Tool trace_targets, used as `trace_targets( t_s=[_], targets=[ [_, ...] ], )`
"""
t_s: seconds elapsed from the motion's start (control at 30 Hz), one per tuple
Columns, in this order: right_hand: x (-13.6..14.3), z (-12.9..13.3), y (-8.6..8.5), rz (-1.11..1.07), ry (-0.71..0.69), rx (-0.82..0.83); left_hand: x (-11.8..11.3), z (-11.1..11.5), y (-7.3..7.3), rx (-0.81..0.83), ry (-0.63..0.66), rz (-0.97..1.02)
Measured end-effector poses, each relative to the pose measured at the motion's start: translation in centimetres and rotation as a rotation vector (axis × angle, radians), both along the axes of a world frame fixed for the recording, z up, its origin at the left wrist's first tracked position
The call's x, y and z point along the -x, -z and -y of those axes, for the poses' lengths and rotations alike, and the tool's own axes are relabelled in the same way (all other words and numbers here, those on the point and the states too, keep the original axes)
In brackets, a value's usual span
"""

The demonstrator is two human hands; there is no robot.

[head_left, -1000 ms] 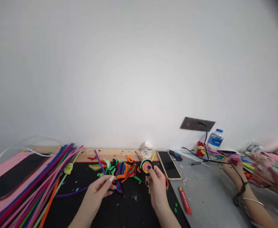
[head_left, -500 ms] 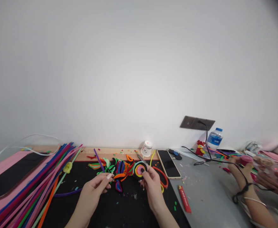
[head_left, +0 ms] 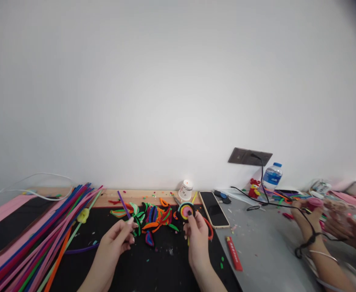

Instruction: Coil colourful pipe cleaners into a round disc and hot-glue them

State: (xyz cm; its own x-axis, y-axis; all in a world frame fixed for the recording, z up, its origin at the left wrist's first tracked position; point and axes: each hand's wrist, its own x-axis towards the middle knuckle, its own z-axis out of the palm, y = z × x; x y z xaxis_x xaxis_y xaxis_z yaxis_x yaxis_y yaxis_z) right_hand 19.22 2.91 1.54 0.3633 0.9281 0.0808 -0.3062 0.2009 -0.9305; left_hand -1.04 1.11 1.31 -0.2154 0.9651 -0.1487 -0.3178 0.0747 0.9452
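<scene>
My right hand pinches a round disc of coiled pipe cleaner, with a pink middle and yellow, orange and black rings. My left hand is closed, thumb against fingertips; what it holds, if anything, I cannot make out. Just beyond it lie green looped pipe-cleaner pieces and an upright-leaning purple pipe cleaner. Between the hands, on the black mat, are orange and multicoloured leaf-shaped loops and a small blue-purple one.
Long coloured pipe cleaners lie at left. A paper cup, a phone, a red packet and a water bottle stand or lie to the right. At far right a co-worker's hands hold something pink, with a black cable nearby.
My left hand has moved left and slightly down, away from the middle loops. My right hand with the disc has shifted slightly right. The whole view has shifted a little.
</scene>
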Motion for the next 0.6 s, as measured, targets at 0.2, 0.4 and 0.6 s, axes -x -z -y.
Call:
trace_targets(
  t_s=[0.2,0.4,0.6],
  targets=[
    [-1.3,-0.7,-0.2,-0.301,0.160,0.097,0.9,-0.9,-0.4,0.069,-0.077,0.496],
    [-1.2,-0.8,-0.1,-0.355,0.108,0.122,0.5,-0.2,-0.9,0.057,0.146,0.578],
    [0.0,0.2,-0.7,-0.285,-0.225,0.115,-1.1,0.5,-0.1,-0.129,0.357,-0.124]
  ],
)
